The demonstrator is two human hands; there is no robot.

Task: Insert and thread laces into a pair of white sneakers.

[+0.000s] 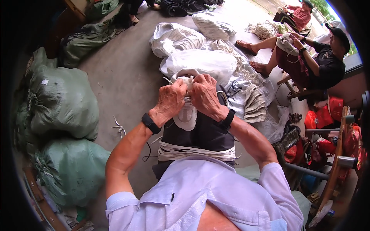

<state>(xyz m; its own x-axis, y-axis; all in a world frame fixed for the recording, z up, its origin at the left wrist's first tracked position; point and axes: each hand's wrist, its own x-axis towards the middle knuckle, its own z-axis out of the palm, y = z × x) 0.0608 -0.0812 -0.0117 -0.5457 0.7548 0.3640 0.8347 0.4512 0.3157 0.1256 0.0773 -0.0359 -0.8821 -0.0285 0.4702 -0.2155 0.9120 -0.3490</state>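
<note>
A pale white sneaker (185,117) rests on my dark-trousered lap, its toe toward me and its opening away. My left hand (172,97) is closed at the left side of the opening, pinching a white shoelace (167,80) whose thin end sticks out to the left. My right hand (206,95) is closed on the shoe's upper at the right side. Whether its fingertips also hold lace is hidden. Both hands nearly meet over the tongue. Across my thighs lies a bundle of loose white laces (196,151).
Stuffed green sacks (63,102) stand at the left. Ahead lie white bags (200,63) and piled pale shoe parts (254,102). At the right, a seated person (323,57) handles a pale piece; another person (301,17) sits farther back. Red bags (323,115) hang by a wooden-framed rack (335,165).
</note>
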